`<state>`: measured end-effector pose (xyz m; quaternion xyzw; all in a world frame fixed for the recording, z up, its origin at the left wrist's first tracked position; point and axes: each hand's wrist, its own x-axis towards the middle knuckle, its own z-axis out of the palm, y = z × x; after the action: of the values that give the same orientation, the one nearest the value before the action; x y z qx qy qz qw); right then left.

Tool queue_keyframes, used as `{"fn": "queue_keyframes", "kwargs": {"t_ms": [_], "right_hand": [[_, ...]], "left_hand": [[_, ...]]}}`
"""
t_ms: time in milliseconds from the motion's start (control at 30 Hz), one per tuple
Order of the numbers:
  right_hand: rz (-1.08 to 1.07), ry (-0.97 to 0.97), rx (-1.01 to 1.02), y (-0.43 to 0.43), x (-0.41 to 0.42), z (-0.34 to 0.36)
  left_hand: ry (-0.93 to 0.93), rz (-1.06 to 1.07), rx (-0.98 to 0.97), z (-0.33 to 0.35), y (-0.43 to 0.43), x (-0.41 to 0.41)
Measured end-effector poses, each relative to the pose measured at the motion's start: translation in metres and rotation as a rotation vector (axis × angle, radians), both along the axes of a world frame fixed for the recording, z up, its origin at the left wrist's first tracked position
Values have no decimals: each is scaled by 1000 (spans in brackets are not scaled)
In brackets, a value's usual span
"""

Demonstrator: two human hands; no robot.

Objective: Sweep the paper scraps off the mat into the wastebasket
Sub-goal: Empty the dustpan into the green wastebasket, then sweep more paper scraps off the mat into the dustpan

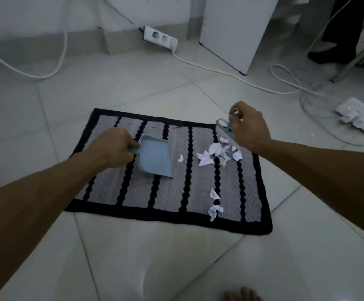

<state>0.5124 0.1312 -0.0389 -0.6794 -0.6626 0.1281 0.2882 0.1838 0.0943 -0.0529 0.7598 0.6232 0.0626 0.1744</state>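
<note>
A grey mat (172, 192) with black stripes and a black border lies on the tiled floor. My left hand (113, 148) grips the handle of a light blue dustpan (155, 159), which rests on the mat's left half with its mouth toward me. My right hand (248, 127) holds a small light blue brush (224, 128) above the mat's far right corner. Several white paper scraps (215, 154) lie clustered just below the brush. Two more scraps (214, 203) sit near the mat's front right edge. No wastebasket is in view.
A white power strip (159, 38) and cables (231, 74) cross the floor behind the mat. Another power strip (363, 120) lies at the right. A white panel (233, 33) stands at the back, with someone's dark-clad legs (339, 29) beyond. My toes (242, 294) show at the bottom.
</note>
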Motion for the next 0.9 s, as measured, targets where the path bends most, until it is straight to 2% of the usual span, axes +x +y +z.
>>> {"fn": "queue_keyframes", "kwargs": {"t_ms": [167, 333, 567, 667, 800, 900], "right_hand": [[-131, 20, -43, -2, 38, -30], [-11, 4, -61, -4, -7, -43], [189, 80, -56, -10, -73, -35], [167, 126, -27, -7, -74, -25], [104, 38, -3, -4, -58, -22], [185, -2, -61, -17, -66, -33]], "left_hand": [[-111, 72, -24, -18, 4, -13], [-121, 95, -79, -30, -1, -15], [-192, 87, -99, -27, -5, 6], [-180, 78, -118, -28, -11, 8], [-161, 50, -128, -31, -16, 7], [-163, 40, -140, -32, -20, 6]]}}
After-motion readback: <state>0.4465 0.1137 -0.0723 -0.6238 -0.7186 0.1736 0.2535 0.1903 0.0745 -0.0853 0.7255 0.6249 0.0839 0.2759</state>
